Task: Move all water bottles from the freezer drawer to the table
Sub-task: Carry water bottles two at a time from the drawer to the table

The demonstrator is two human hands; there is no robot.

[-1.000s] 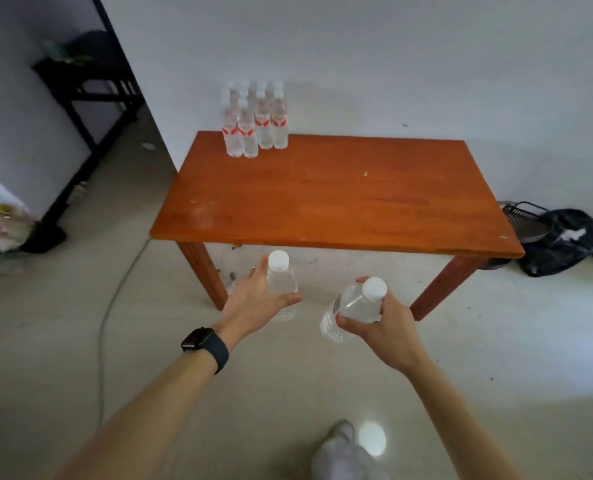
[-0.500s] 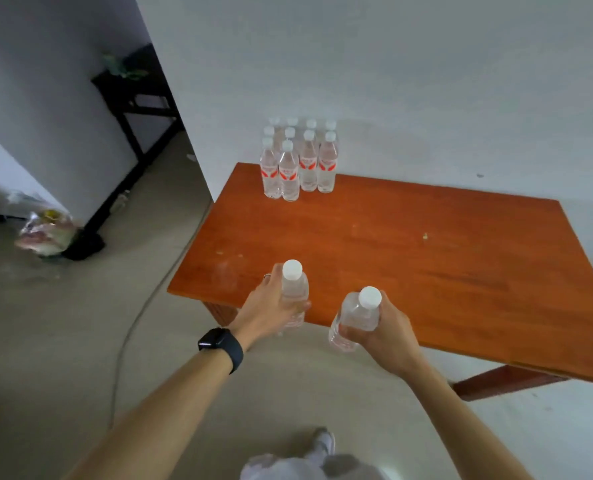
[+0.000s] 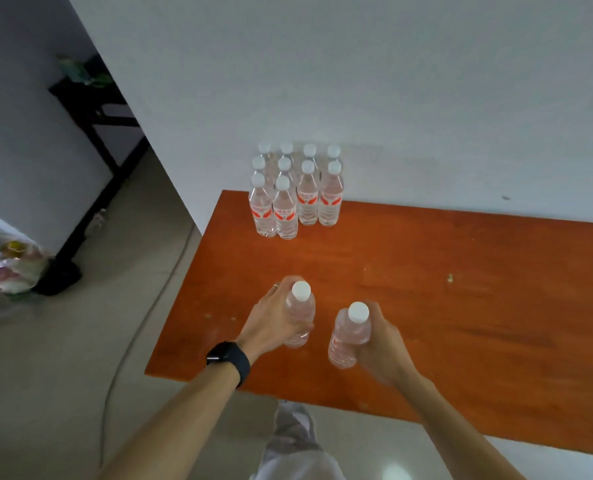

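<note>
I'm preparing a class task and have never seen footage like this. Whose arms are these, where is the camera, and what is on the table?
No machine here: a person wears one camera on the head, looking forward and down, so you see their own arms. The left hand, with a black watch on its wrist, grips the left-hand bottle; the right hand grips the right-hand bottle, slightly tilted. Both have white caps and are held over the near part of the orange-brown table. At its far edge, against the wall, stands a cluster of bottles with red labels; ten caps show.
</note>
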